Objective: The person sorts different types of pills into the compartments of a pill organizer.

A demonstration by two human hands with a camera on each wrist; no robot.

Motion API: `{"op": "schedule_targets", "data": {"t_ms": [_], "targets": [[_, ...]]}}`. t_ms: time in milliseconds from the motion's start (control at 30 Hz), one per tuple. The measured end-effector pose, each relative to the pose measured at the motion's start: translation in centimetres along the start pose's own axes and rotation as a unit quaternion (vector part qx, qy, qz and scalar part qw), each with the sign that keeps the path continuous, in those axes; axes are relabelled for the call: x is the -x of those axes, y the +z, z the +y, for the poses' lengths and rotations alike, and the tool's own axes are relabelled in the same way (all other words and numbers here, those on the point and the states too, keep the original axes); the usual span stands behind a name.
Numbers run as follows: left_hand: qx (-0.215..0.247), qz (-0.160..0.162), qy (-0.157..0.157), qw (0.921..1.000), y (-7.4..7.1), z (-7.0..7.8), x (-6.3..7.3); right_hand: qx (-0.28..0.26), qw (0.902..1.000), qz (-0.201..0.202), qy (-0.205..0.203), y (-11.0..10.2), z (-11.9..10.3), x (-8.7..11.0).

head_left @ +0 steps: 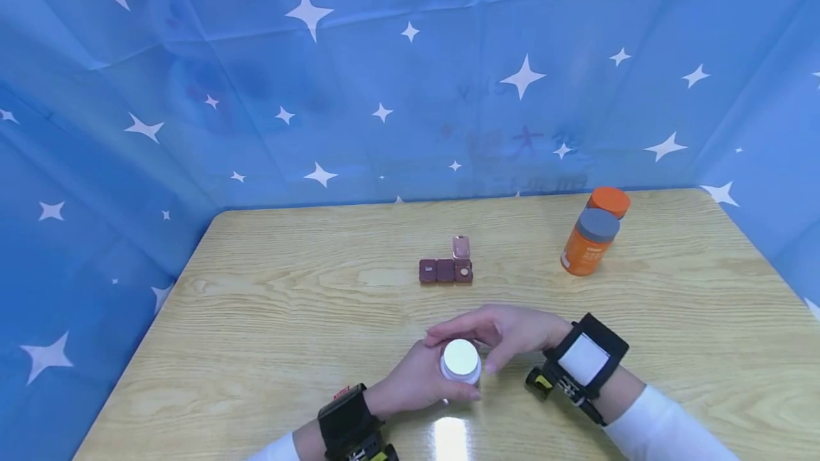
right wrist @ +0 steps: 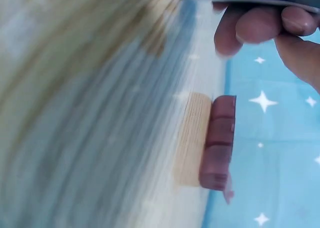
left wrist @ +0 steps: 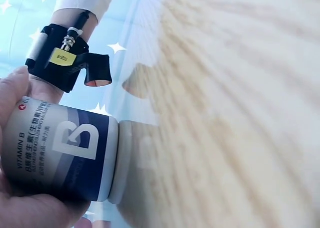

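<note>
A white bottle with a blue "Vitamin B" label (left wrist: pixel 80 143) and a round white cap (head_left: pixel 460 356) stands upright on the table. My left hand (head_left: pixel 419 378) grips it, thumb on the near side. Close by on the right, my right hand (head_left: pixel 512 333) reaches its relaxed fingers behind the bottle towards the left hand's fingers; its thumb is apart from the cap. Beyond both hands lies a dark red pill box (head_left: pixel 438 271). The lid (head_left: pixel 461 247) of its right compartment is raised, and a pale tablet (head_left: pixel 464 272) shows inside.
Towards the back right stand an orange bottle with a grey lid (head_left: pixel 586 244) and, partly hidden behind it, one with an orange lid (head_left: pixel 609 200). Blue star-patterned cloth (head_left: pixel 410 91) hangs behind and beside the wooden table (head_left: pixel 288 304).
</note>
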State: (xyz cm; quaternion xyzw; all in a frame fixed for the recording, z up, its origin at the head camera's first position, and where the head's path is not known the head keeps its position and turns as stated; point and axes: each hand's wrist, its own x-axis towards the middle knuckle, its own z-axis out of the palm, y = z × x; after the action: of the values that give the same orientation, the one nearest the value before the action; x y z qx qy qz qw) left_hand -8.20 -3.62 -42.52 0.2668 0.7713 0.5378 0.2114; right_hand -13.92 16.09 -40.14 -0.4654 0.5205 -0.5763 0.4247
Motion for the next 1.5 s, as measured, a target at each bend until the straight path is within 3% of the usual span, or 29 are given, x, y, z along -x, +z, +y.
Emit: {"op": "schedule_targets", "data": {"t_ms": [167,300,367,467,600,700,767,867,933,1000,1067,1133,1167,1200,1233,1300,1367,1433,1500], "targets": [[0.045,-0.001,-0.021,0.9988,0.4,-0.2,0.1,0.046,0.9981,0.03,0.028,0.9,-0.1,0.3],[0.032,0.005,-0.02,0.9993,0.6,-0.3,0.1,0.082,0.9885,0.122,0.037,2.3,0.2,0.6],[0.016,0.011,-0.019,0.9996,0.7,-0.2,0.0,0.097,0.9745,0.195,0.052,3.5,0.3,0.7],[-0.012,0.02,-0.026,0.9994,0.6,-0.2,0.0,0.122,0.9347,0.323,0.084,5.8,0.3,0.4],[-0.027,0.033,-0.036,0.9985,0.5,0.0,0.1,0.176,0.8502,0.482,0.118,9.1,0.0,-1.0],[-0.02,0.036,-0.039,0.9984,0.5,0.2,0.3,0.209,0.7937,0.557,0.129,11.1,-0.3,-2.0],[-0.021,0.036,-0.034,0.9985,0.5,0.2,0.4,0.227,0.7754,0.575,0.129,12.0,-0.4,-2.3],[-0.029,0.033,-0.024,0.9988,0.5,0.3,0.4,0.244,0.7735,0.57,0.133,12.6,-0.6,-2.1],[-0.031,0.028,-0.022,0.9989,0.4,0.3,0.3,0.234,0.7917,0.551,0.123,12.0,-0.9,-1.7],[-0.027,0.018,-0.025,0.9991,0.3,0.3,0.3,0.211,0.8223,0.519,0.102,10.6,-1.3,-1.2],[-0.022,0.008,-0.028,0.9993,0.2,0.3,0.2,0.183,0.8692,0.455,0.06,8.4,-1.3,-0.6],[-0.016,-0.002,-0.023,0.9996,0.2,0.3,0.1,0.128,0.9294,0.345,0.024,5.9,-1.3,-0.3],[-0.013,-0.006,-0.017,0.9998,0.1,0.3,0.0,0.103,0.9543,0.28,0.016,4.6,-1.3,-0.2],[-0.005,-0.009,-0.011,0.9999,0.1,0.3,0.0,0.076,0.974,0.213,0.015,3.4,-1.2,-0.1],[0.002,-0.011,-0.004,0.9999,0.2,0.3,0.0,0.056,0.9871,0.149,0.017,2.4,-1.1,-0.1],[0.013,-0.012,0.008,0.9998,0.2,0.3,0.0,0.031,0.9979,0.046,0.034,0.8,-0.9,-0.2],[0.023,-0.009,0.01,0.9996,0.3,0.3,0.0,0.027,0.9984,-0.011,0.048,-0.2,-0.7,-0.3],[0.02,-0.003,0.008,0.9998,0.3,0.2,0.0,0.034,0.9979,-0.026,0.048,-0.5,-0.5,-0.3],[0.013,0.005,0.001,0.9999,0.3,0.2,0.1,0.041,0.9978,-0.011,0.05,-0.3,-0.3,-0.3]]}}
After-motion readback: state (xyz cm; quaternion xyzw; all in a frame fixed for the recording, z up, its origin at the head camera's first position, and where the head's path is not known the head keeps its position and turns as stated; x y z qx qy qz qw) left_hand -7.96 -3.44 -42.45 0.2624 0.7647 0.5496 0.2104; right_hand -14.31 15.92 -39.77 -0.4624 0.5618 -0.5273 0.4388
